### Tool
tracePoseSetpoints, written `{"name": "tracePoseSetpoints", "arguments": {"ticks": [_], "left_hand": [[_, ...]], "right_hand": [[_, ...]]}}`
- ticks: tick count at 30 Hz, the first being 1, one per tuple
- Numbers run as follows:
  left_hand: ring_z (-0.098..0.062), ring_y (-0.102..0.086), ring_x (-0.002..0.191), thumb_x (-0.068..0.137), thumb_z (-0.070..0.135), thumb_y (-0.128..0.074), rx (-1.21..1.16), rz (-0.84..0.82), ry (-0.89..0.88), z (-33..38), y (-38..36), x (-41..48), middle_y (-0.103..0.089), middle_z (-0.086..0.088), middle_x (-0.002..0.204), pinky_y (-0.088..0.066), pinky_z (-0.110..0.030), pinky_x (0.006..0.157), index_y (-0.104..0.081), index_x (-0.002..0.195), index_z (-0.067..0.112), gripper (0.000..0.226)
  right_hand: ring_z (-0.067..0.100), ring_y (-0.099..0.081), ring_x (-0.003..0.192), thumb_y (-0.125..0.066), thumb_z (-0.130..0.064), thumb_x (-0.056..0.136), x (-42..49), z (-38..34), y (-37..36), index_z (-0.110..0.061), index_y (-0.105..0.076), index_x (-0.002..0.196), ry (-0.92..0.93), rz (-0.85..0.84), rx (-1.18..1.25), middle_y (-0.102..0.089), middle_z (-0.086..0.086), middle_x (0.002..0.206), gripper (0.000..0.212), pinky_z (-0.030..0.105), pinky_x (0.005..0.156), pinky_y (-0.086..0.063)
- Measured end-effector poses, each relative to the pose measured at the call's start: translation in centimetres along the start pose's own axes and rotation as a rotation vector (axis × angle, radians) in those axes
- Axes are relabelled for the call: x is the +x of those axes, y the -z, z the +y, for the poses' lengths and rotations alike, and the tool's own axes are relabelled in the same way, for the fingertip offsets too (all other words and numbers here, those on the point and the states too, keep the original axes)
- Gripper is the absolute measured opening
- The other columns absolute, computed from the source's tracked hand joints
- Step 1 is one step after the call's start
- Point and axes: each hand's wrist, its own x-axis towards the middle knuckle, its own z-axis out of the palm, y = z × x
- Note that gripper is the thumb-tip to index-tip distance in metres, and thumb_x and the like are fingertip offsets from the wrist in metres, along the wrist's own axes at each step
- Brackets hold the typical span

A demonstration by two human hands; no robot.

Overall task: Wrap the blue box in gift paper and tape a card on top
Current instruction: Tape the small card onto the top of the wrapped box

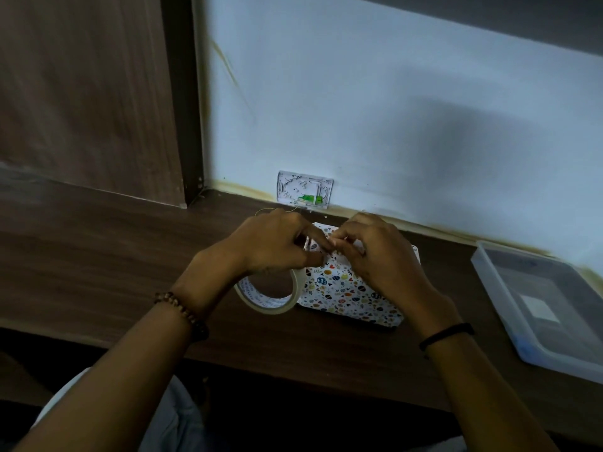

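Tape roll [277,309] is being gripped by curled left hand [274,243], its end being pinched by right hand [375,256] over wrapped box [342,295]; plastic tray [504,301] at right.

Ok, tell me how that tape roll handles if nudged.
The tape roll is a round, tilted ring, so it would probably roll or flop flat. Its thin wall and open core suggest lightness. The wrapped box beside it might stop it.

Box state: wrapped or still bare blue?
Wrapped, as far as visible: patterned paper covers the box top and near side, no blue showing. The left hand and right hand hide its far corner.
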Motion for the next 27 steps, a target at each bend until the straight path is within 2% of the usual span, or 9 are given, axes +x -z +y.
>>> {"name": "tracePoseSetpoints", "arguments": {"ticks": [4,7,9,11,14,19,21,24,27], "left_hand": [[0.002,-0.045,0.051,0.088,0.039,-0.063,-0.045,0.085,0.037,-0.2,-0.4,0.3,-0.052,0.011,0.057,-0.032,-0.024,0.059,-0.058,0.111,0.031,0.025],[0.006,-0.049,0.047,0.091,0.038,-0.057,-0.03,0.066,0.016,0.0,-0.5,0.2,-0.05,0.01,0.05,-0.03,-0.021,0.054,-0.05,0.131,0.042,0.041],[0.01,-0.052,0.05,0.095,0.041,-0.051,-0.037,0.009,-0.005,0.1,-0.6,0.1,-0.057,0.007,0.053,-0.031,-0.018,0.055,-0.052,0.126,0.047,0.032],[0.003,-0.055,0.054,0.098,0.041,-0.049,-0.042,-0.015,0.012,0.1,-0.5,0.1,-0.065,0.001,0.065,-0.031,-0.018,0.055,-0.058,0.111,0.046,0.017],[0.003,-0.055,0.063,0.1,0.041,-0.043,0.022,-0.045,0.054,0.2,-0.3,0.0,-0.063,0.009,0.069,-0.037,-0.022,0.061,-0.057,0.127,0.042,0.031],[-0.007,-0.052,0.079,0.1,0.044,-0.036,0.123,-0.076,0.07,0.8,0.2,-0.2,-0.049,0.017,0.065,-0.039,-0.029,0.073,-0.046,0.136,0.051,0.039],[-0.01,-0.053,0.082,0.099,0.045,-0.036,0.15,-0.051,0.065,0.8,0.1,-0.2,-0.054,0.011,0.069,-0.04,-0.03,0.074,-0.047,0.136,0.051,0.039],[-0.005,-0.048,0.072,0.099,0.044,-0.037,0.156,-0.029,0.064,0.6,0.0,-0.2,-0.05,0.011,0.063,-0.037,-0.029,0.071,-0.049,0.135,0.049,0.038],[-0.006,-0.053,0.076,0.099,0.046,-0.035,0.169,-0.028,0.039,0.5,-0.2,-0.3,-0.064,0.009,0.079,-0.035,-0.027,0.069,-0.048,0.135,0.049,0.039]], "right_hand": [[0.007,-0.054,0.092,-0.064,-0.034,0.094,-0.1,-0.1,0.2,-0.025,-0.074,0.099,-0.013,-0.02,0.044,-0.058,-0.014,0.097,0.015,0.033,0.075,-0.05],[0.009,-0.054,0.096,-0.063,-0.037,0.093,-0.2,0.0,0.4,-0.024,-0.075,0.102,-0.015,-0.036,0.075,-0.062,-0.01,0.103,0.019,0.039,0.079,-0.051],[0.008,-0.052,0.097,-0.061,-0.047,0.091,-0.3,0.0,0.7,-0.023,-0.074,0.105,-0.018,-0.083,0.084,-0.062,-0.01,0.104,0.031,0.037,0.081,-0.051],[0.007,-0.051,0.099,-0.059,-0.058,0.086,-0.4,0.0,1.0,-0.021,-0.073,0.11,-0.016,-0.13,0.074,-0.06,-0.009,0.109,0.046,0.035,0.083,-0.05],[0.003,-0.051,0.1,-0.056,-0.068,0.082,-0.6,0.0,1.3,-0.02,-0.07,0.116,-0.011,-0.162,0.088,-0.059,-0.011,0.115,0.061,0.031,0.083,-0.05],[-0.005,-0.051,0.097,-0.048,-0.08,0.079,-1.2,0.6,1.9,-0.027,-0.07,0.117,0.057,-0.188,0.096,-0.065,-0.013,0.12,0.069,0.024,0.079,-0.049],[-0.002,-0.055,0.1,-0.048,-0.08,0.078,-1.5,0.7,2.2,-0.028,-0.07,0.117,0.082,-0.192,0.096,-0.068,-0.011,0.121,0.069,0.027,0.081,-0.051],[0.004,-0.062,0.1,-0.052,-0.077,0.078,-1.9,1.0,2.7,-0.027,-0.072,0.112,0.104,-0.185,0.118,-0.072,-0.008,0.114,0.064,0.031,0.082,-0.056],[0.001,-0.063,0.095,-0.049,-0.084,0.074,-2.2,1.5,3.0,-0.027,-0.072,0.11,0.1,-0.149,0.125,-0.072,-0.008,0.11,0.072,0.028,0.078,-0.057]]}}
